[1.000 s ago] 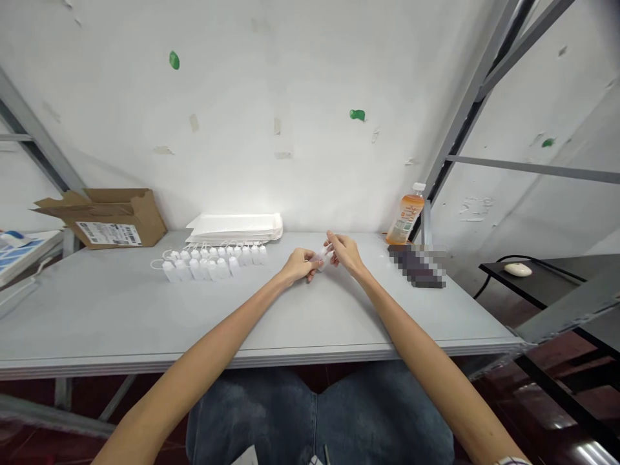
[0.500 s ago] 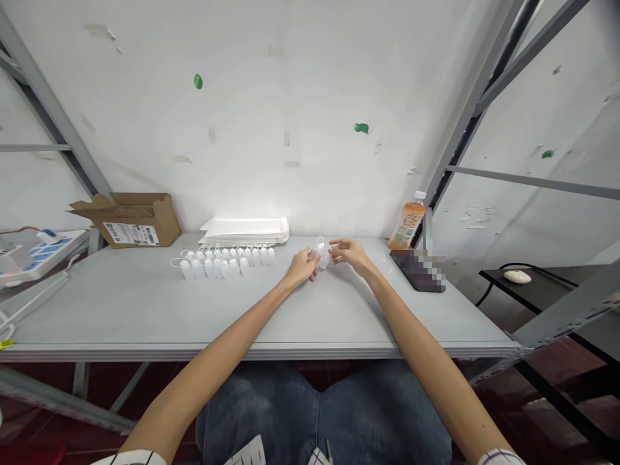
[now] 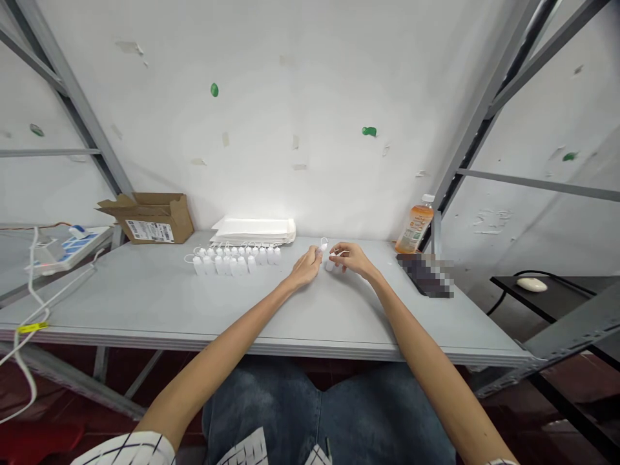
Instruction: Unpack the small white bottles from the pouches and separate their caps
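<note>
Near the middle of the grey table (image 3: 310, 316), my left hand (image 3: 307, 266) is closed on a small white bottle (image 3: 323, 245) with a loop at its top. Just to the right, my right hand (image 3: 351, 258) has its fingers curled round another small whitish piece (image 3: 330, 264), whose shape is partly hidden by the fingers. Left of my hands stand several small white bottles (image 3: 234, 266) with loops, in two rows. A stack of white flat sheets or trays (image 3: 254, 230) lies behind them.
An open cardboard box (image 3: 159, 219) and a power strip (image 3: 72, 252) with white cables are at the left. At the right are an orange drink bottle (image 3: 414, 227) and a dark, pixelated flat object (image 3: 423, 274). Farther right, a white mouse (image 3: 531, 284) lies on a black shelf.
The view has shifted, so the table items appear farther right. My hands are slightly farther apart, and the whitish piece at my right hand now shows apart from the bottle in my left.
</note>
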Demonstrator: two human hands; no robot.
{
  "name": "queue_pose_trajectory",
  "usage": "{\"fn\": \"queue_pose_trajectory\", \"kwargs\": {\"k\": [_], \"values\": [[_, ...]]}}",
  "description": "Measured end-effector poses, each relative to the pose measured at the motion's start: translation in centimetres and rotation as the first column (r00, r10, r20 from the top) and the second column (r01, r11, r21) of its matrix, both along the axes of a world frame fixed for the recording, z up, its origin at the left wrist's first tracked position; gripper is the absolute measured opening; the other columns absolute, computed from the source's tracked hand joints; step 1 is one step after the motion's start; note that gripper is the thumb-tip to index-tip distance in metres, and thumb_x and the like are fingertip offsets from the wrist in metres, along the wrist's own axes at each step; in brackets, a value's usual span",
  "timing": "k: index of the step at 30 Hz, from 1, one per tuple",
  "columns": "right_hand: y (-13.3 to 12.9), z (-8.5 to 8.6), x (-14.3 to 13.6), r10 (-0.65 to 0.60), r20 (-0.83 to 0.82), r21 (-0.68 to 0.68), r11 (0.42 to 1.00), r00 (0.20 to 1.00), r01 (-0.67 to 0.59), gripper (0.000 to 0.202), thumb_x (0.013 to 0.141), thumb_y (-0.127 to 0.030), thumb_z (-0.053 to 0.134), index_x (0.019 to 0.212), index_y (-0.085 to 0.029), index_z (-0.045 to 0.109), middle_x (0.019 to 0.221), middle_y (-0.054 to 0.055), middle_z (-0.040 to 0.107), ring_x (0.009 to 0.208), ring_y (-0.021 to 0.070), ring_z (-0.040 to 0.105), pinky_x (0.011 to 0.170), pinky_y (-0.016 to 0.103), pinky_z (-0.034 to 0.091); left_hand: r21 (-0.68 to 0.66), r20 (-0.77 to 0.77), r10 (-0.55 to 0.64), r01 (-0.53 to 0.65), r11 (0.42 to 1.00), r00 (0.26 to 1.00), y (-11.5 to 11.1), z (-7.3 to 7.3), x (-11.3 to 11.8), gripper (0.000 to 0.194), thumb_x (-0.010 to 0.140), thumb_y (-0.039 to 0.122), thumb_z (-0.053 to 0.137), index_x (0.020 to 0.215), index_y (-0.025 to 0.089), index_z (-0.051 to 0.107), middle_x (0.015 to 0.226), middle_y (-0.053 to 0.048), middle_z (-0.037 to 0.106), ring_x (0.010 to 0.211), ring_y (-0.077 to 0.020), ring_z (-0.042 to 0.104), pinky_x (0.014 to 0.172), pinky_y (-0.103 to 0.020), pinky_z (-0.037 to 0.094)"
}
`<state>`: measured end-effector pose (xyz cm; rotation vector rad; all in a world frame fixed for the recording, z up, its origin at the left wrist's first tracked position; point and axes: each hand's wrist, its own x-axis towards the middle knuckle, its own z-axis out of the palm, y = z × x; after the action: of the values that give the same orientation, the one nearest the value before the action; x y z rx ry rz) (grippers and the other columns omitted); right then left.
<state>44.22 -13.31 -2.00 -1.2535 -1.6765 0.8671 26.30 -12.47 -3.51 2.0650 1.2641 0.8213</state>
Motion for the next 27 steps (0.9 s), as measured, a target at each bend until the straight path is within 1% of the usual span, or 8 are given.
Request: {"fn": "queue_pose_trajectory", "kwargs": {"k": [3, 6, 9, 12, 14, 16, 20, 27], "values": [[-0.1, 0.0, -0.2, 0.003, 0.042, -0.025, 1.000, 0.999, -0.002, 0.015, 0.075, -0.021, 0.070, 0.086, -0.017, 0.061, 0.084, 0.005, 0.066, 0.059, 0.0133, 0.065, 0.037, 0.017, 0.042, 0.017, -0.068, 0.013, -0.011, 1.000, 0.998, -0.9, 0.2, -1.0, 0.022, 0.099, 0.033, 0.035, 0.116, 0.023, 0.045, 0.076, 0.002, 0.065, 0.083, -0.0184, 0.064, 0.078, -0.029, 0.042], [-0.1, -0.3, -0.5, 0.019, 0.087, -0.034, 0.999, 0.996, -0.016, 0.019, 0.075, -0.018, 0.068, 0.092, -0.018, 0.059, 0.085, 0.003, 0.066, 0.060, 0.0138, 0.067, 0.039, 0.016, 0.042, 0.083, -0.104, 0.112, -0.103, 0.991, 0.988, -2.3, 0.2, -2.9, 0.025, 0.097, 0.037, 0.041, 0.118, 0.024, 0.046, 0.080, 0.001, 0.067, 0.085, -0.0192, 0.064, 0.077, -0.030, 0.042], [-0.2, -0.7, -1.2, 0.024, 0.119, -0.017, 1.000, 0.993, -0.022, 0.032, 0.072, -0.014, 0.068, 0.102, -0.020, 0.057, 0.088, 0.001, 0.064, 0.058, 0.0119, 0.066, 0.040, 0.016, 0.042, 0.172, -0.110, 0.259, -0.239, 0.956, 0.960, -3.5, -0.2, -5.6, 0.019, 0.093, 0.037, 0.051, 0.107, 0.024, 0.054, 0.096, -0.001, 0.068, 0.081, -0.0176, 0.062, 0.074, -0.029, 0.043], [-0.2, -1.2, -2.5, 0.035, 0.072, -0.034, 0.999, 0.997, -0.033, 0.044, 0.070, -0.014, 0.070, 0.110, -0.020, 0.056, 0.091, 0.002, 0.064, 0.058, 0.0116, 0.066, 0.040, 0.017, 0.045, 0.218, -0.096, 0.381, -0.354, 0.909, 0.920, -4.1, -0.6, -8.6, 0.016, 0.085, 0.032, 0.062, 0.098, 0.023, 0.060, 0.107, -0.001, 0.068, 0.078, -0.0160, 0.061, 0.073, -0.028, 0.043], [-0.2, -1.6, -3.7, 0.043, 0.032, -0.045, 0.998, 0.999, -0.042, 0.040, 0.068, -0.015, 0.072, 0.105, -0.019, 0.057, 0.091, 0.003, 0.065, 0.058, 0.0124, 0.066, 0.040, 0.017, 0.046, 0.197, -0.116, 0.433, -0.407, 0.892, 0.894, -4.4, -0.7, -10.4, 0.018, 0.081, 0.031, 0.066, 0.096, 0.023, 0.063, 0.106, -0.001, 0.070, 0.078, -0.0170, 0.062, 0.073, -0.028, 0.044], [-0.2, -1.9, -5.2, 0.054, 0.008, -0.040, 0.998, 0.999, -0.054, 0.031, 0.067, -0.017, 0.074, 0.094, -0.017, 0.060, 0.091, 0.005, 0.067, 0.060, 0.0135, 0.067, 0.039, 0.017, 0.045, 0.151, -0.154, 0.476, -0.455, 0.877, 0.866, -4.5, -0.7, -11.7, 0.019, 0.079, 0.033, 0.067, 0.096, 0.024, 0.066, 0.107, -0.001, 0.072, 0.084, -0.0196, 0.065, 0.074, -0.028, 0.043], [-0.2, -2.5, -8.3, 0.087, -0.020, -0.027, 0.996, 0.996, -0.087, 0.019, 0.068, -0.020, 0.074, 0.080, -0.016, 0.059, 0.090, 0.007, 0.068, 0.061, 0.0142, 0.066, 0.037, 0.018, 0.044, 0.091, -0.234, 0.543, -0.537, 0.838, 0.807, -4.8, -0.3, -13.0, 0.021, 0.077, 0.039, 0.068, 0.093, 0.025, 0.070, 0.108, -0.001, 0.074, 0.095, -0.0259, 0.065, 0.072, -0.030, 0.043], [-0.1, -2.4, -12.3, 0.087, 0.074, 0.022, 0.996, 0.993, -0.089, 0.016, 0.071, -0.020, 0.069, 0.085, -0.017, 0.062, 0.092, 0.006, 0.067, 0.060, 0.0116, 0.061, 0.035, 0.017, 0.041, 0.127, -0.349, 0.552, -0.546, 0.828, 0.757, -4.5, 0.2, -13.1, 0.024, 0.080, 0.045, 0.066, 0.083, 0.022, 0.071, 0.097, -0.006, 0.075, 0.092, -0.0265, 0.066, 0.070, -0.030, 0.044]]}}
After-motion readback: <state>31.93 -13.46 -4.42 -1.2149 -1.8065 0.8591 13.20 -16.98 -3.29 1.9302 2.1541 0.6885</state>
